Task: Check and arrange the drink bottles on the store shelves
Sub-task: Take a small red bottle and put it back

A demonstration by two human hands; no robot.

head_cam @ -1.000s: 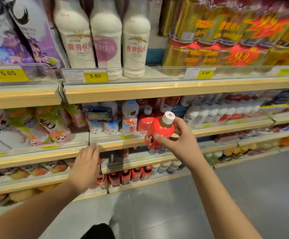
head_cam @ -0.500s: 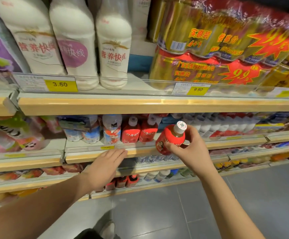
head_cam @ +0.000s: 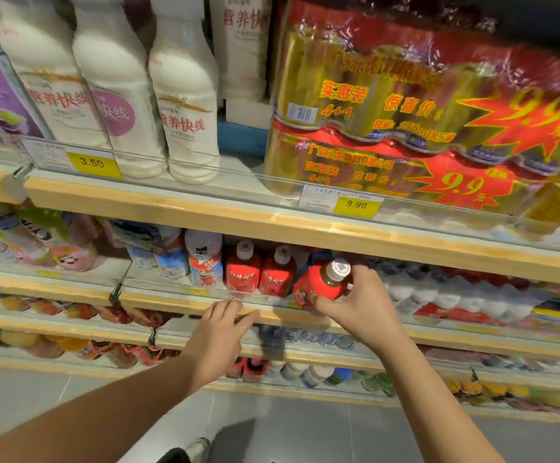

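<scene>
My right hand [head_cam: 362, 305] grips a small red bottle with a white cap [head_cam: 320, 284], tilted to the right, at the front of the second shelf [head_cam: 178, 304]. Two matching red bottles [head_cam: 258, 274] stand upright on that shelf just left of it. My left hand [head_cam: 220, 332] rests with straight fingers on the wooden front edge of the same shelf, below the red bottles, holding nothing.
The top shelf [head_cam: 171, 208] holds tall white milk-drink bottles [head_cam: 185, 105] and red-gold wrapped can multipacks [head_cam: 405, 128], with yellow price tags 3.50 and 9.90. White-capped bottles [head_cam: 445, 295] fill the second shelf to the right. Lower shelves carry small colourful drinks. Grey floor lies below.
My right hand has carried the red bottle forward to the second shelf, beside the two matching bottles. My left hand has risen onto that shelf's edge. My view has moved closer.
</scene>
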